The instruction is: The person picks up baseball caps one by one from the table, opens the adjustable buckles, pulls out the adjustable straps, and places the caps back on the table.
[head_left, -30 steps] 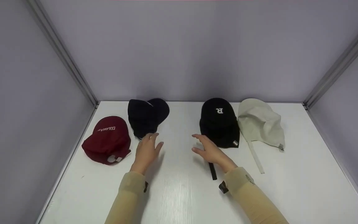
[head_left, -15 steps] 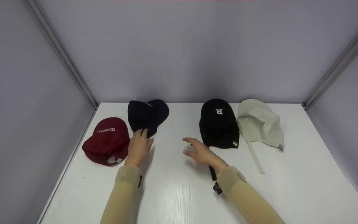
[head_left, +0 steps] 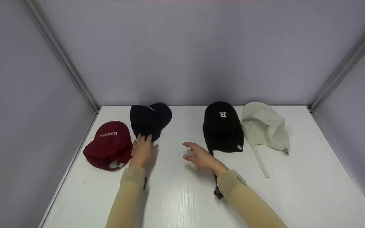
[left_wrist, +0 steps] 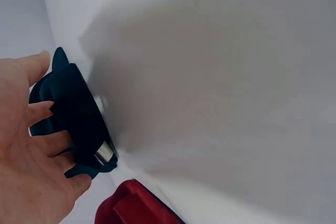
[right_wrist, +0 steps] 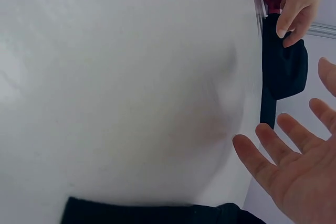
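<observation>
My left hand (head_left: 143,152) reaches to the near edge of a dark navy cap (head_left: 146,118), its fingertips at the cap. Seen from the left wrist, the fingers (left_wrist: 52,142) are spread and fairly straight in front of the cap, near a small metallic clasp (left_wrist: 104,153) on it. The cap's brim points toward the back right. My right hand (head_left: 203,158) hovers with parted fingers and holds nothing. Just beyond it lies a black cap (head_left: 222,133) with a white letter R; this hand and forearm partly cover its hanging strap.
A dark red cap (head_left: 109,145) with white lettering lies left of my left hand. Beside the black cap is a cream cap (head_left: 265,123) with a long strap (head_left: 260,161). Grey panels (head_left: 182,53) enclose the white table (head_left: 176,196) at the back and sides.
My left hand has shifted left, and its fingertips now meet the navy cap's near edge. The crown of that cap has tipped slightly. My right hand has drifted left, still spread.
</observation>
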`<state>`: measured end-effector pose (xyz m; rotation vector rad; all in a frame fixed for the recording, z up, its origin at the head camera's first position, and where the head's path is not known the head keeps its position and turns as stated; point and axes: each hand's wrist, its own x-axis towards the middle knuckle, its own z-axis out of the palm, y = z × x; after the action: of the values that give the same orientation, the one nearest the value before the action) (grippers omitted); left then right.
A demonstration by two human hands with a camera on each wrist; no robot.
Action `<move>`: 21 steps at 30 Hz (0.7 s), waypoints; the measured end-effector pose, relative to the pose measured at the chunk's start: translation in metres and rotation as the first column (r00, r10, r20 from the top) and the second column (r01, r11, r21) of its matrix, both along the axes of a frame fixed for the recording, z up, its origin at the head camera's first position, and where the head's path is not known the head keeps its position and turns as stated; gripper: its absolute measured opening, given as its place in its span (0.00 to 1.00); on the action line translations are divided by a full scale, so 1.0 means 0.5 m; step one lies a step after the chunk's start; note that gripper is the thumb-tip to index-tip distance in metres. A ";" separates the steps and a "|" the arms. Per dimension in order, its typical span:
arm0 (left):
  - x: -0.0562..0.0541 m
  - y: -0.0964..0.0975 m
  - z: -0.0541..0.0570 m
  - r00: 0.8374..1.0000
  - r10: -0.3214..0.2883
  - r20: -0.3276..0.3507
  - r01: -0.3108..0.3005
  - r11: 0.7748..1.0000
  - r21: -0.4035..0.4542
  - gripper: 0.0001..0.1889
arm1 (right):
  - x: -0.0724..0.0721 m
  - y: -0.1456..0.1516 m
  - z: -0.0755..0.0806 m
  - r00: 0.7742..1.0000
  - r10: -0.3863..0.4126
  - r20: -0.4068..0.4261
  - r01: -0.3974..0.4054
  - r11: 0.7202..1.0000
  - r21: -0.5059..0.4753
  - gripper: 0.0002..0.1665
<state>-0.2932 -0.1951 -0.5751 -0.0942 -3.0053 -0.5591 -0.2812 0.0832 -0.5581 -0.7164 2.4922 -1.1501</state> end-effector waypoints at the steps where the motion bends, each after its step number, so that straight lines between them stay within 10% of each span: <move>1: 0.002 0.002 -0.001 1.000 0.000 -0.009 0.000 1.000 0.004 0.30 | 0.000 -0.001 -0.001 1.000 0.000 0.001 0.000 1.000 0.001 0.34; 21: 0.045 0.063 -0.010 0.984 -0.144 -0.106 0.148 0.989 0.029 0.24 | 0.010 -0.002 -0.007 1.000 0.011 -0.021 -0.011 0.999 0.030 0.31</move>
<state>-0.2705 -0.1636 -0.5802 -0.3326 -2.9017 -0.6030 -0.2762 0.0821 -0.5616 -0.7371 2.5141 -1.1048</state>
